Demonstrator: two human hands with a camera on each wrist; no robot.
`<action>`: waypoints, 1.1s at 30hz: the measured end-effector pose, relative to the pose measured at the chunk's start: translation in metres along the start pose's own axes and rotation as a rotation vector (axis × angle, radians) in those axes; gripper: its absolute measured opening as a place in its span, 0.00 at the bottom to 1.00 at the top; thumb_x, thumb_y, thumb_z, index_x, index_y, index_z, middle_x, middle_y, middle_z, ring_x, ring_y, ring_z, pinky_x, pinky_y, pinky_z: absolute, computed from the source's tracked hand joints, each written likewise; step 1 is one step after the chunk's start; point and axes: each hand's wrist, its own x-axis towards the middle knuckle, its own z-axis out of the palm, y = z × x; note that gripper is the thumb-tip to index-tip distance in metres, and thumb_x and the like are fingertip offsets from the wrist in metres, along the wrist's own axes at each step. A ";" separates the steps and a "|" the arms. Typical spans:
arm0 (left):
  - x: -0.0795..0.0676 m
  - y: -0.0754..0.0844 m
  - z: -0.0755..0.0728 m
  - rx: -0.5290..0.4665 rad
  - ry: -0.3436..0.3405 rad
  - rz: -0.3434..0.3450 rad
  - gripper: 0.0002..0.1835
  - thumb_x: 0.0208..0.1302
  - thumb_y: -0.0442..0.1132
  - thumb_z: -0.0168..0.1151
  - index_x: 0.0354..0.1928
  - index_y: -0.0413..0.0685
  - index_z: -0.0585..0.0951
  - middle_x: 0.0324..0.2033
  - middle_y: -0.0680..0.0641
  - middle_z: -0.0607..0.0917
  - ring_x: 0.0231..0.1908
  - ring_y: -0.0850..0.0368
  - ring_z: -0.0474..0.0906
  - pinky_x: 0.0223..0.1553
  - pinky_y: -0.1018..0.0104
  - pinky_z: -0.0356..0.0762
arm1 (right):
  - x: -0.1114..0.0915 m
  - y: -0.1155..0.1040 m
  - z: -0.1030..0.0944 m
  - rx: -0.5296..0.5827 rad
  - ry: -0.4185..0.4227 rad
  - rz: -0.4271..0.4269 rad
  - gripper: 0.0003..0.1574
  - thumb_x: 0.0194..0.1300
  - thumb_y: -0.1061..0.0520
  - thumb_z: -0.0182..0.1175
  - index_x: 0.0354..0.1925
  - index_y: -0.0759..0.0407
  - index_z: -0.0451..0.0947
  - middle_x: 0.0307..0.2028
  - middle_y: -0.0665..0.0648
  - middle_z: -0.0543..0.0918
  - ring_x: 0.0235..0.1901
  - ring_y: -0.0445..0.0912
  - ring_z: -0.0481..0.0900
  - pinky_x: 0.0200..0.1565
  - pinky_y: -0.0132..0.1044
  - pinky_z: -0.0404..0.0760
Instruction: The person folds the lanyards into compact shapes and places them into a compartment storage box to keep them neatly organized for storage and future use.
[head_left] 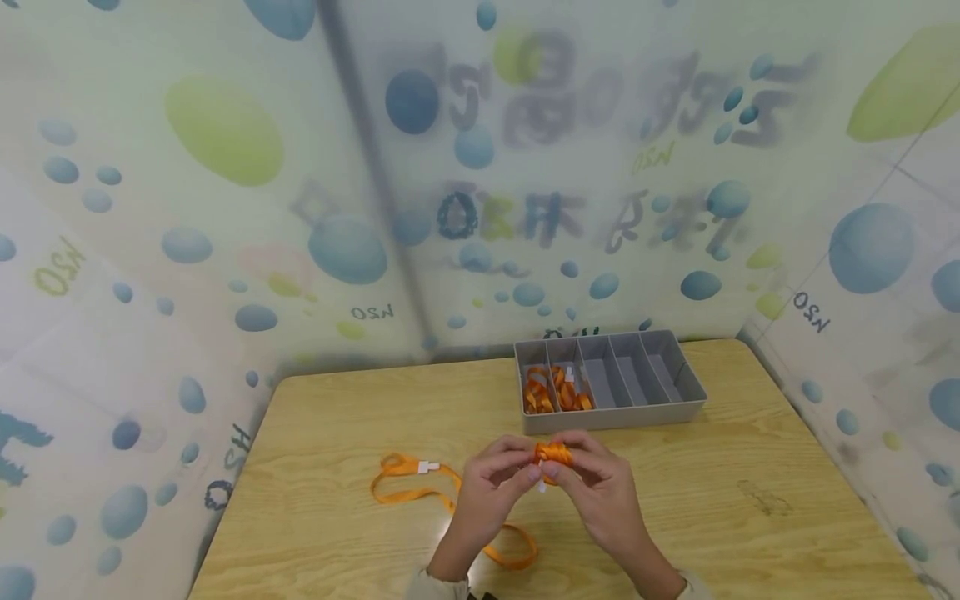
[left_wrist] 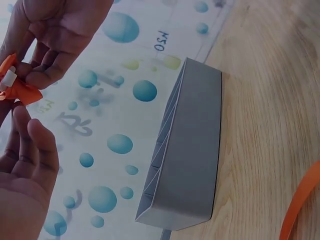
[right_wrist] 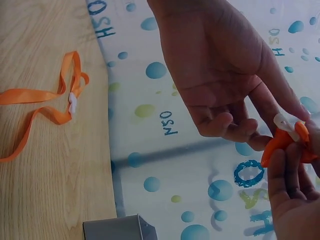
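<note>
**Tray (head_left: pixel 615 417) at one o'clock from my orange bundle (head_left: pixel 553 452), right hand (head_left: pixel 607 496) nearer**

A printed wall covering (head_left: pixel 315 125) of blue and green spots fills the far side, from ten o'clock round to two. Below it lies my wood-grain desk (head_left: pixel 675 467).

On the desk, beyond my hands, the grey tray stretches roughly nine to three, its right end slightly farther off. It has five compartments side by side; orange straps (head_left: pixel 573 398) lie in the two leftmost. The third from the left sits at about one o'clock from what I hold.

My right hand and left hand (head_left: pixel 491 492) meet in front of the tray, fingers curled in, thumbs and fingertips pinching the bundle between them. I hold it above the desk, just short of the tray's near wall; its wound top seems to run nine to three.

A loose strap (head_left: pixel 403 467) trails on the desk from nine o'clock down to seven, passing below my left hand. It carries a white clip (head_left: pixel 427 467); a white piece (left_wrist: pixel 8 77) shows on the bundle too.

As for writing, the wall's H2O lettering (head_left: pixel 457 216) repeats, mirrored in places. Larger characters there are too blurred to read. I can make out no brand on tray or straps.
</note>
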 end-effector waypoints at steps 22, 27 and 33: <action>0.002 -0.001 0.011 0.096 0.082 -0.037 0.05 0.61 0.28 0.68 0.39 0.32 0.87 0.35 0.38 0.88 0.36 0.62 0.83 0.37 0.63 0.84 | 0.003 0.004 -0.006 -0.036 0.033 0.028 0.11 0.62 0.77 0.61 0.43 0.74 0.83 0.41 0.60 0.87 0.41 0.41 0.85 0.41 0.33 0.84; 0.003 -0.003 0.009 0.105 0.077 -0.070 0.06 0.63 0.29 0.68 0.40 0.34 0.87 0.34 0.37 0.88 0.34 0.62 0.83 0.36 0.63 0.83 | 0.004 0.006 -0.009 -0.070 0.070 0.034 0.10 0.61 0.76 0.62 0.41 0.73 0.84 0.38 0.60 0.86 0.38 0.40 0.85 0.39 0.33 0.84; 0.011 -0.014 -0.001 0.112 0.112 -0.168 0.08 0.69 0.32 0.62 0.40 0.32 0.86 0.35 0.34 0.87 0.31 0.65 0.81 0.34 0.68 0.81 | 0.006 0.009 -0.019 -0.147 0.151 0.053 0.09 0.60 0.76 0.63 0.40 0.73 0.84 0.35 0.60 0.85 0.33 0.40 0.83 0.35 0.30 0.83</action>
